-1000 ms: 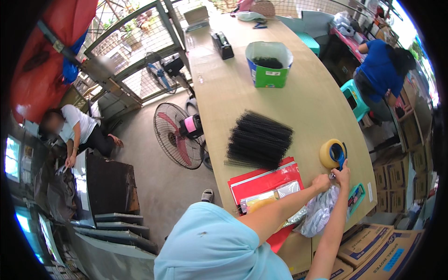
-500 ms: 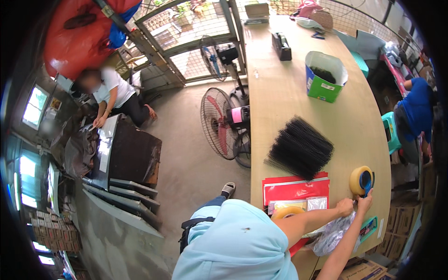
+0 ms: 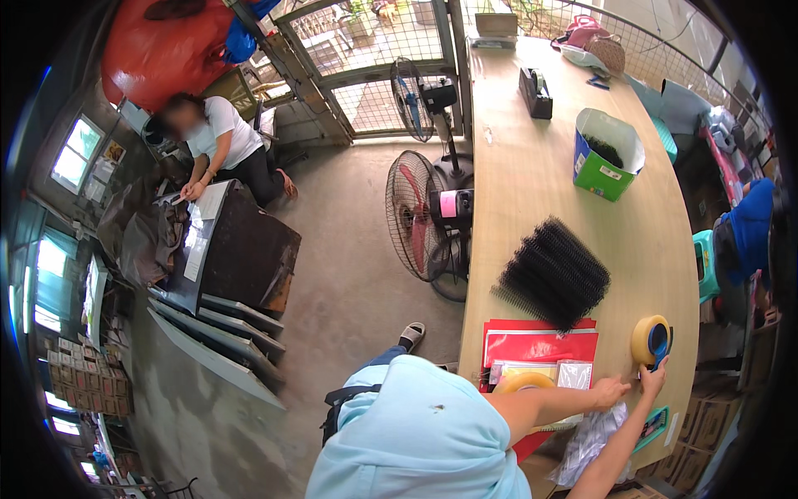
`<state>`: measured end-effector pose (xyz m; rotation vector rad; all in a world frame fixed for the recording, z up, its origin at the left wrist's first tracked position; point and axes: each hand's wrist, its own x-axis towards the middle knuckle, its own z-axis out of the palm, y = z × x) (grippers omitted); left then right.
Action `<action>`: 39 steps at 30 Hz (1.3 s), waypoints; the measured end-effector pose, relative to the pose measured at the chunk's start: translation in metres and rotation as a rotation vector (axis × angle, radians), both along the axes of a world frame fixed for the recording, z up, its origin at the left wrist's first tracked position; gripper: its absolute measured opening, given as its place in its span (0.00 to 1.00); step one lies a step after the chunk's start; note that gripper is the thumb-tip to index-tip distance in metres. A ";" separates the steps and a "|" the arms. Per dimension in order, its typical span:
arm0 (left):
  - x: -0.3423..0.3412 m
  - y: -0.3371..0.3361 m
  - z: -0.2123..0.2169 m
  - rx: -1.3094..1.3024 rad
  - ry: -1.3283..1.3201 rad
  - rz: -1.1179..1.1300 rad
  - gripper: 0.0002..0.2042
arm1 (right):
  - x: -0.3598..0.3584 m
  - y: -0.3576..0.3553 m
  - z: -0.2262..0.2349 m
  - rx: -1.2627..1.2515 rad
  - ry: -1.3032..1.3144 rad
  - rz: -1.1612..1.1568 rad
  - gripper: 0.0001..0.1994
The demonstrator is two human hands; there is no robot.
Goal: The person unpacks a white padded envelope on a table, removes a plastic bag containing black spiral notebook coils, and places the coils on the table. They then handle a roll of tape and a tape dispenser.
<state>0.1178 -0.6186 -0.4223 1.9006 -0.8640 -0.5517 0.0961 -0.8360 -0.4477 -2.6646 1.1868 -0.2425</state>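
Observation:
In my right hand point(image 3: 652, 379), near the table's right edge, is the blue handle of a tape dispenser point(image 3: 659, 341). A wide roll of yellowish tape point(image 3: 642, 343) is mounted on it. My left hand point(image 3: 611, 392) is just left of the right one, fingers partly stretched out, with nothing visible in it. Crumpled clear plastic point(image 3: 586, 449) lies below my forearms, partly covered by them. Left of the hands, red folders point(image 3: 540, 348) are stacked under small packets and another tape roll point(image 3: 524, 382), which my left forearm partly hides.
Black spiral binding coils point(image 3: 553, 274) lie on the wooden table point(image 3: 515, 183). Beyond them stand a cut-open green box point(image 3: 611, 158) and a black desktop tape dispenser point(image 3: 537, 96). A green case point(image 3: 652, 429) sits by my right forearm. Fans point(image 3: 416, 216) stand left of the table. Two other people are nearby.
The whole view has shifted, so the table things appear further right and lower. My left hand has drawn slightly away from the right hand and its fingers have loosened. The right hand keeps the tape dispenser.

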 end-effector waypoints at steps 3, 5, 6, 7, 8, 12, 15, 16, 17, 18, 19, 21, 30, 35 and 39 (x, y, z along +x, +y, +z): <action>0.025 -0.006 -0.012 0.122 -0.164 -0.273 0.06 | 0.009 -0.002 0.005 0.305 -0.068 0.066 0.46; 0.033 -0.004 -0.006 0.178 -0.216 -0.269 0.05 | 0.011 -0.005 0.007 0.435 -0.123 0.079 0.47; 0.040 -0.002 -0.003 0.159 -0.232 -0.321 0.06 | 0.012 -0.005 0.005 0.446 -0.160 0.097 0.47; 0.044 0.002 0.001 0.142 -0.253 -0.392 0.06 | 0.007 -0.005 0.001 0.458 -0.205 0.096 0.47; 0.048 0.004 -0.001 0.128 -0.271 -0.451 0.07 | 0.009 -0.001 0.002 0.463 -0.186 0.082 0.47; 0.055 0.000 0.005 0.154 -0.164 -0.550 0.08 | -0.013 -0.014 0.003 0.497 -0.261 -0.004 0.47; 0.068 0.002 -0.007 0.156 -0.074 -0.539 0.09 | 0.005 0.002 0.011 0.561 -0.208 0.067 0.48; 0.073 0.002 -0.010 0.181 -0.062 -0.536 0.09 | 0.013 0.011 0.019 0.572 -0.153 0.106 0.48; 0.069 -0.001 -0.006 0.189 -0.055 -0.565 0.10 | 0.006 0.010 0.019 0.392 -0.128 0.017 0.48; 0.063 0.000 0.003 0.186 -0.067 -0.577 0.09 | -0.006 0.008 0.011 0.212 -0.103 -0.082 0.48; 0.058 0.001 0.013 0.182 -0.079 -0.589 0.09 | -0.019 0.005 0.008 0.032 -0.075 -0.179 0.48; 0.061 0.012 0.020 0.213 -0.072 -0.545 0.10 | -0.009 0.018 0.004 0.085 -0.063 -0.265 0.46; 0.079 0.072 0.050 -0.088 -0.084 -0.440 0.20 | -0.020 0.042 0.008 0.079 -0.126 -0.266 0.38; 0.099 0.146 0.087 -0.356 0.021 -0.356 0.18 | -0.033 0.025 0.011 -0.047 -0.149 -0.267 0.36; 0.125 0.219 0.109 -0.371 0.112 -0.356 0.17 | -0.038 0.025 0.046 -0.069 -0.150 -0.304 0.33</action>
